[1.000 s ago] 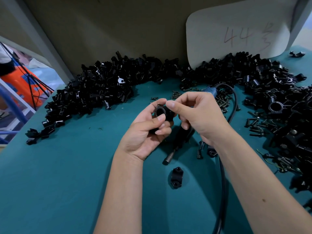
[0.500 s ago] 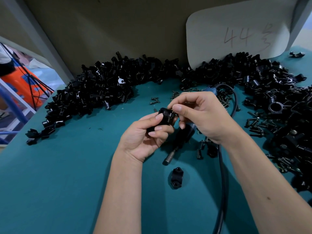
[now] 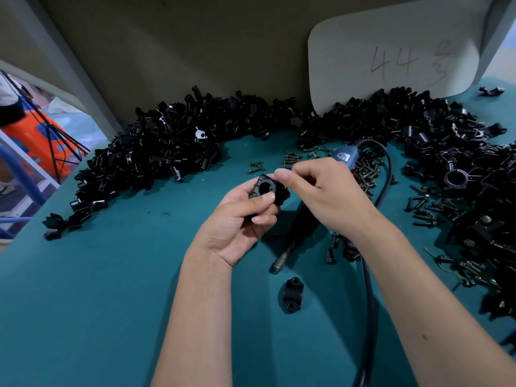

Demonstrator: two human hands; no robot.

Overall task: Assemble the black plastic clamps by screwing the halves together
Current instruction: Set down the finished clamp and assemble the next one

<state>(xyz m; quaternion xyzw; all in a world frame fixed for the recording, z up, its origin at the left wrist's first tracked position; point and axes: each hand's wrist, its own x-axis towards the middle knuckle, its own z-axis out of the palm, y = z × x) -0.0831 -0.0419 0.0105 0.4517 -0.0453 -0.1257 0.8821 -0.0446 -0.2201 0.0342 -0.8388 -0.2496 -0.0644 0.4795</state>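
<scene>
Showing its round bore, the black clamp (image 3: 269, 189) sits pinched in both hands' grip.

The right hand (image 3: 321, 191) hides the near end of the blue tool (image 3: 344, 156) and whatever its fingertips pinch. The cable (image 3: 368, 303) runs off the near edge. The right parts pile (image 3: 474, 177) is cut by the right edge.
</scene>
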